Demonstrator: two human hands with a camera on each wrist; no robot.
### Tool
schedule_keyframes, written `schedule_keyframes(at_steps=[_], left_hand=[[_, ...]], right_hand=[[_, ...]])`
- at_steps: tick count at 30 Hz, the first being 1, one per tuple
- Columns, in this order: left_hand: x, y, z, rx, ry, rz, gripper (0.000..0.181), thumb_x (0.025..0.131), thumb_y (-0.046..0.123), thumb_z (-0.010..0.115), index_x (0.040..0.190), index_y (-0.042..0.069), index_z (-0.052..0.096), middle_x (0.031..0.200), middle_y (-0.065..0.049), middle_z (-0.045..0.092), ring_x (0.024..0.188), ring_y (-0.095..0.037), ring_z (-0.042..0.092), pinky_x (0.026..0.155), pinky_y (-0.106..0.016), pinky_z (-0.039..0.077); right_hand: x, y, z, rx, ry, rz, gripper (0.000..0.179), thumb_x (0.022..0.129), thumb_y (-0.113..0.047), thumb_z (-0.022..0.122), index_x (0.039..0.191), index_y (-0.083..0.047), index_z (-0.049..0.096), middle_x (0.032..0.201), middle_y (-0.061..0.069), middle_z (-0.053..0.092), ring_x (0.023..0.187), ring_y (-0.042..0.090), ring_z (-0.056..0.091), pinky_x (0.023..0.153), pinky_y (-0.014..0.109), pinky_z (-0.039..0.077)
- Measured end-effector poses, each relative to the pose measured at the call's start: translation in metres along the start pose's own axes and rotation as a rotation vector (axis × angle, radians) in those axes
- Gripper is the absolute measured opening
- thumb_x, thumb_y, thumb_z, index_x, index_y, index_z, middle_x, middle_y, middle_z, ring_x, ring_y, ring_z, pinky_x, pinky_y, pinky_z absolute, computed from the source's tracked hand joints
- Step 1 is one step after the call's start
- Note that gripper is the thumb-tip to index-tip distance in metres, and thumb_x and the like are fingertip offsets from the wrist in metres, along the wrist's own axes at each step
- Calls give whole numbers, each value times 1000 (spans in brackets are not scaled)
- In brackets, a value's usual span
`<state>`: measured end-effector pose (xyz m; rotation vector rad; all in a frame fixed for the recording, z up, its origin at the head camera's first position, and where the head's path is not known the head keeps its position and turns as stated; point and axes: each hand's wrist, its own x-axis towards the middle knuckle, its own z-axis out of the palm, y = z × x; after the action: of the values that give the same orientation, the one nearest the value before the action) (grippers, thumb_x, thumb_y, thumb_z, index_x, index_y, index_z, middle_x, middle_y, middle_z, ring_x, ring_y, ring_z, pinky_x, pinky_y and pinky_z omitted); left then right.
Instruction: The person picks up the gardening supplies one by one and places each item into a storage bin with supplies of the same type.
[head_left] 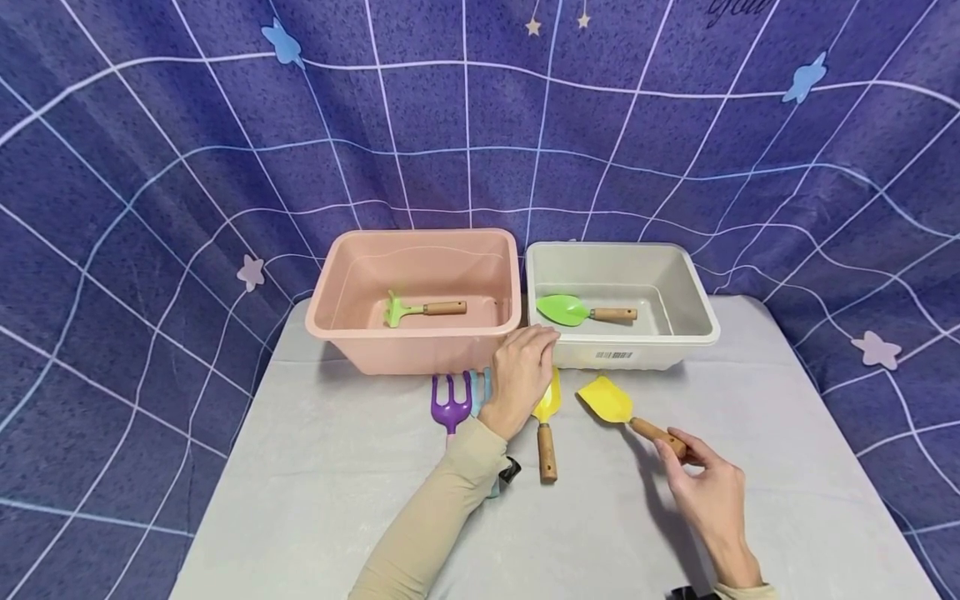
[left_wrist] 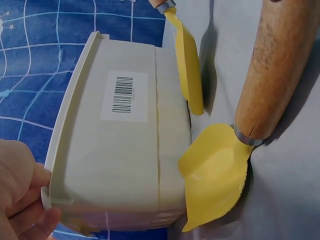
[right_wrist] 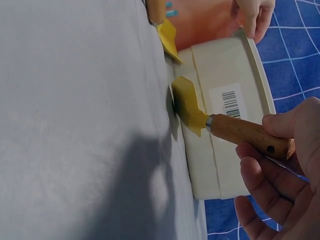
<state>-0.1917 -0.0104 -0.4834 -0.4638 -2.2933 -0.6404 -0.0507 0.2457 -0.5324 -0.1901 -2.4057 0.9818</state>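
Observation:
My left hand [head_left: 520, 379] pinches the front left corner of the light grey plastic planter box [head_left: 637, 340] by its rim; the thumb and fingers [left_wrist: 30, 215] show there in the left wrist view. In my right hand [head_left: 708, 492] is a yellow hand trowel [head_left: 609, 402], gripped by the end of its wooden handle [right_wrist: 242, 134]. Its blade points towards the box front, above the table. A second yellow hand trowel [head_left: 547, 454] lies below my left hand, its blade partly hidden. Inside the grey box rests a green trowel [head_left: 562, 310] with a wooden handle.
A pink planter box [head_left: 412, 354] stands left of the grey one, with a small green rake [head_left: 444, 308] inside. Before it lie a purple hand fork [head_left: 452, 412] and a light blue tool [head_left: 486, 383], mostly covered by my left arm. A blue patterned curtain [head_left: 465, 108] hangs behind.

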Motion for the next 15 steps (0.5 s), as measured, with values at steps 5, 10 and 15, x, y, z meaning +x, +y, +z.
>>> schedule_keyframes(at_steps=[5,10,15], left_hand=[[0,-1,0,-10,8,2,15,98,14,72,105,17,85,110,3,83,107,-18,77,96,-30,62],[-1,-1,0,-13,-3,-11,16,100,15,71,106,17,85,111,4,83,109,-18,76,98,-30,62],[-1,0,1,-3,-3,-19,16,100,17,71,106,18,85,111,4,83,108,-18,76,97,-30,62]], right_hand=[[1,-4,0,30,-19,49,25,85,-14,88,109,-8,84,80,8,80,70,-25,53,66,11,49],[3,-8,0,50,-35,81,24,87,-14,88,110,-8,84,82,9,80,69,-22,55,63,8,49],[3,-8,0,54,-38,91,24,87,-14,88,110,-8,83,82,10,80,69,-21,56,63,8,48]])
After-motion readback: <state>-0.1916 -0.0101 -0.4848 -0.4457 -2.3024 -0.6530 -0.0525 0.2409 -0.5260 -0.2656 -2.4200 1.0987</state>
